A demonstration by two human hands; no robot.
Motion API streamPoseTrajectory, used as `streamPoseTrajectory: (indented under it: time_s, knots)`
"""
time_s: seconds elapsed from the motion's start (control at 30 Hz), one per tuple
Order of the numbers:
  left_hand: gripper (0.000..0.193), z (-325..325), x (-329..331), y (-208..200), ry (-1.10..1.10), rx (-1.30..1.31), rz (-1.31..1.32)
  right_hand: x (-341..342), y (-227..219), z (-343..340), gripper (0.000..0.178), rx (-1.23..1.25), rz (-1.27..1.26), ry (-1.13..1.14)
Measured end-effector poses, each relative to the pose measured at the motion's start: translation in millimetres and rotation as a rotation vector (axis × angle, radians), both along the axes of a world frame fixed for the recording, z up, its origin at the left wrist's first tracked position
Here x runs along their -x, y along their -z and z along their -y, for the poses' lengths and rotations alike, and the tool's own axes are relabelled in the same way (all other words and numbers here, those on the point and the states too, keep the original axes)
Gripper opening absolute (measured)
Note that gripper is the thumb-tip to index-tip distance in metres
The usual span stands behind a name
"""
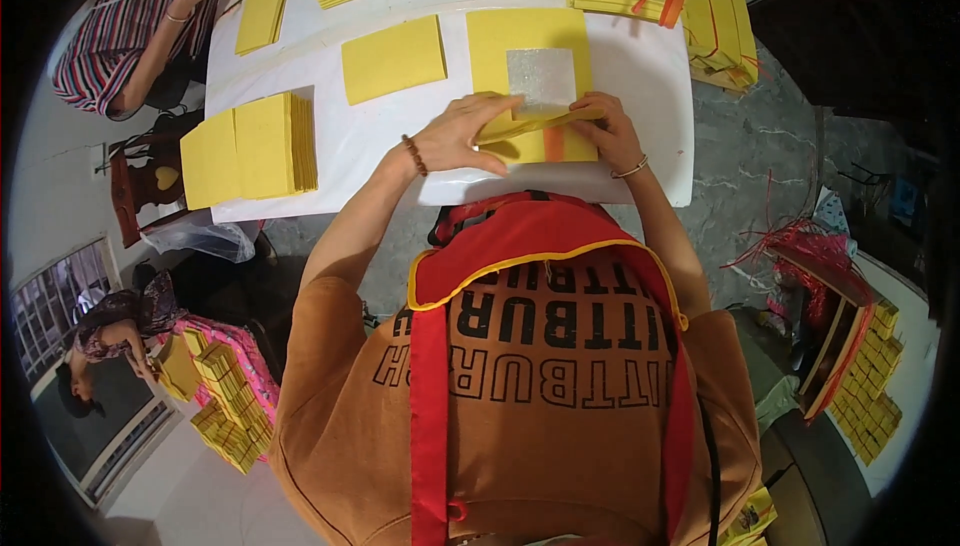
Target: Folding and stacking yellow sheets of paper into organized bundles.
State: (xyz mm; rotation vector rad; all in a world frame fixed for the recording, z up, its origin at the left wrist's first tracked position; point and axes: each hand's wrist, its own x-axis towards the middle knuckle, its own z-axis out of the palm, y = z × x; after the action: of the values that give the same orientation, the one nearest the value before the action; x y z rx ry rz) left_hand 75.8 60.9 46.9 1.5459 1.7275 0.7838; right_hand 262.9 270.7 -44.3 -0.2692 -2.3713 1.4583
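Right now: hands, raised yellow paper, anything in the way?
Right hand pinching raised yellow paper at its right end. Left hand spread around its left end. Silver square just beyond. Flat yellow piece forward-left, touching neither hand.

a white-covered table (335, 146) stands on grey veined floor (738, 141), a barred window (58, 288) far left.

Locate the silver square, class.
In the head view, right of centre, the silver square lies on a yellow sheet, up-left of the right hand.
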Motion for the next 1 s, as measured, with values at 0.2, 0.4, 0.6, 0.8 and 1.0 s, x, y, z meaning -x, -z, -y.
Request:
streamPoseTrajectory:
  time_s: [0.2,0.4,0.6,0.8,1.0]
  knots:
    - [0.048,10,3,39,-0.167,-0.198,-0.500,0,8,0,0.029,0.411,-0.026,0.057]
    - [0.044,23,-12,3,-0.108,-0.384,-0.734,-4,-60,3,0.032,-0.469,-0.112,0.002]
    - [0.032,40,-35,16,-0.099,-0.250,-0.511,-22,-56,10,0.023,-0.383,-0.007,-0.274]
    - [0.024,12,-28,13,-0.517,0.120,-0.136,-12,-23,18,0.029,0.212,0.280,0.127]
    - [0.034,-6,-13,35,-0.766,0.208,0.064,16,-66,22,0.043,0.115,0.531,0.318]
